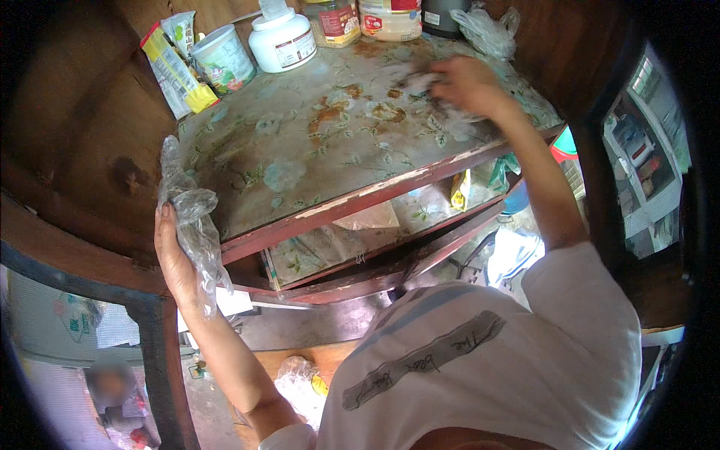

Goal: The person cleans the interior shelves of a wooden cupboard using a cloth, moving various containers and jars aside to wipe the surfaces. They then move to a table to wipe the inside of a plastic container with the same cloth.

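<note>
My left hand point(175, 253) holds crumpled clear plastic bags point(198, 225) upright at the left front corner of a cupboard shelf. The plastic hangs down past my wrist. Over the right part of the shelf, my right hand point(469, 84) is blurred by motion. Something whitish and dark point(415, 84) shows blurred at its fingers; whether I grip it cannot be made out. Under both hands lies a floral shelf covering point(270, 152) with rust-brown stains point(329, 115) in its middle.
Along the back stand snack packets point(174, 73), a printed tub point(224, 59), a white jar point(282, 42), more jars point(390, 19), a dark container point(441, 17) and a crumpled plastic bag point(489, 31). Below the chipped red front edge point(360, 199), a lower shelf point(315, 253) holds a yellow packet point(460, 190).
</note>
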Available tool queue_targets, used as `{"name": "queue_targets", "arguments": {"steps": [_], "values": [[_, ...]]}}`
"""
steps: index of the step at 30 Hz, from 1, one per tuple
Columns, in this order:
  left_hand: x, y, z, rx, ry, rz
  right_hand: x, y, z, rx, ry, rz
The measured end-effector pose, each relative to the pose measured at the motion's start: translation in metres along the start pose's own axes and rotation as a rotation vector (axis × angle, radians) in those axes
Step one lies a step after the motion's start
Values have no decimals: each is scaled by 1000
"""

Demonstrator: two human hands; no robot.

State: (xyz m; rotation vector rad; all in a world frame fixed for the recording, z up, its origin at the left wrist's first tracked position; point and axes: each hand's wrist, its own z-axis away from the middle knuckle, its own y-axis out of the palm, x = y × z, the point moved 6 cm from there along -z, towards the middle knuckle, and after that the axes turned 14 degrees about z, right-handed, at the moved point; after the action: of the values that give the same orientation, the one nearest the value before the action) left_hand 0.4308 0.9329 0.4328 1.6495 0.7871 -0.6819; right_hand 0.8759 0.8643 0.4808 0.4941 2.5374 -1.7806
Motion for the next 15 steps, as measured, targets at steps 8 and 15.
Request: {"name": "queue_targets", "arguments": {"steps": [8, 15], "values": [[-1, 12, 2, 44, -119, -37, 75, -21, -21, 81, -97, 67], [-4, 18, 5, 113, -30, -101, 120, -35, 23, 44, -451, -137]]}}
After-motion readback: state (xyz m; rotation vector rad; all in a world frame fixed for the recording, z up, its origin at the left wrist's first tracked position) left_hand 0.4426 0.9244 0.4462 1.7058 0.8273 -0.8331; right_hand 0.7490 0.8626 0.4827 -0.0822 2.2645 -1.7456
